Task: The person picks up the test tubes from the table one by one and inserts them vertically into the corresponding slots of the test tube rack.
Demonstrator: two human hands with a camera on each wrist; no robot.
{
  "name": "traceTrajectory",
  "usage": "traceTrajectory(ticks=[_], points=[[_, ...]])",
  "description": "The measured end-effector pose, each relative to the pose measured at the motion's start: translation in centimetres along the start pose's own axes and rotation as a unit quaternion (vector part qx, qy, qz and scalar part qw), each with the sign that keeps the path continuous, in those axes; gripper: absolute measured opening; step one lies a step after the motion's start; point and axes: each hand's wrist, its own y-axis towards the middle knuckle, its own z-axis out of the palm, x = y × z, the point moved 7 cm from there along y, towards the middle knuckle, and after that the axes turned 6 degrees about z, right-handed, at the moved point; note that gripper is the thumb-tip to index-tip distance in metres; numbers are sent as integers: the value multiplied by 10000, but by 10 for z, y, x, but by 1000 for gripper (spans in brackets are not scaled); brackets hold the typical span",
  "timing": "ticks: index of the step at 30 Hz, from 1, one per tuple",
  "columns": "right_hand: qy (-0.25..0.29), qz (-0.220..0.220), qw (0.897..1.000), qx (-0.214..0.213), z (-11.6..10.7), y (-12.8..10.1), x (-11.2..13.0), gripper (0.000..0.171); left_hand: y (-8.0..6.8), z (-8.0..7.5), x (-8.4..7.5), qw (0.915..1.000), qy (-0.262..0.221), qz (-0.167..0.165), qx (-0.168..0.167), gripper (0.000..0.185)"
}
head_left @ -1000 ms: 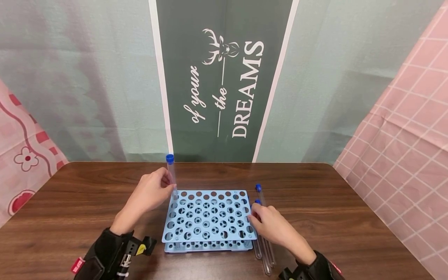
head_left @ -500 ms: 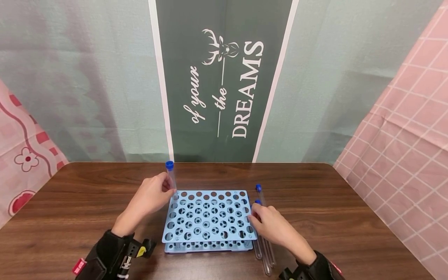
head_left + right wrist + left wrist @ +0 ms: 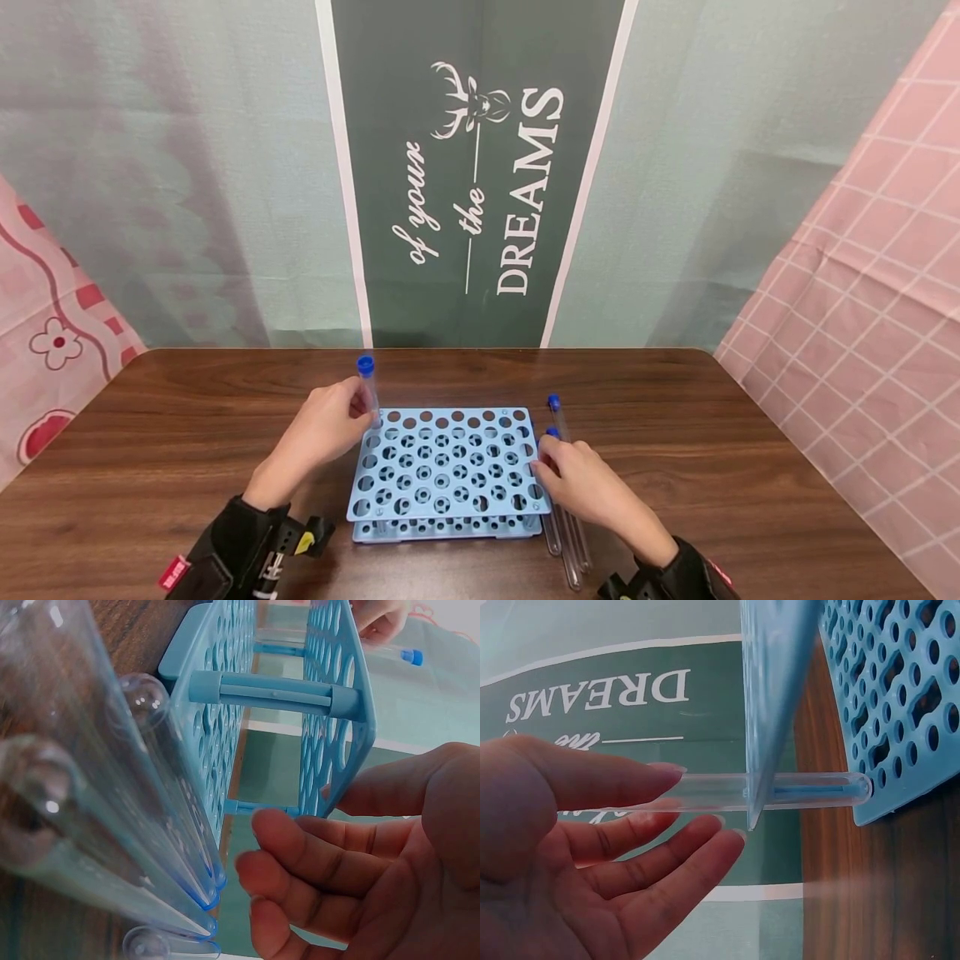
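Observation:
My left hand (image 3: 358,408) pinches a clear test tube with a blue cap (image 3: 367,379) and holds it upright in the far-left corner hole of a light-blue tube rack (image 3: 450,458). In the left wrist view the tube (image 3: 810,789) passes through the rack's top plate (image 3: 772,697), and its round end sits at the lower plate (image 3: 900,690). My thumb lies on it with the fingers beneath. My right hand (image 3: 542,465) grips the rack's right edge. The right wrist view shows the thumb and curled fingers (image 3: 300,847) at the top plate (image 3: 330,712).
Three capped empty tubes (image 3: 570,550) lie side by side on the brown wooden table (image 3: 750,467), just right of the rack and under my right wrist. The right wrist view shows their round ends (image 3: 90,825) close up. Cloth backdrops hang behind and beside the table.
The tube in my left hand has sunk lower into the rack's corner hole, its blue cap dropping. My right hand has stayed at the rack's right edge.

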Motion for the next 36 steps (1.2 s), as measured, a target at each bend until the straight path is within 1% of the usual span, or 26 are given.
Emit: traceTrajectory(ticks=[12,36], points=[[26,66,10000,58,1,0,0,15,0,2,0,10000,-2,12,48,11],[4,43,10000,1,0,0,0,16,1,2,0,9999,16,-56,90,14]])
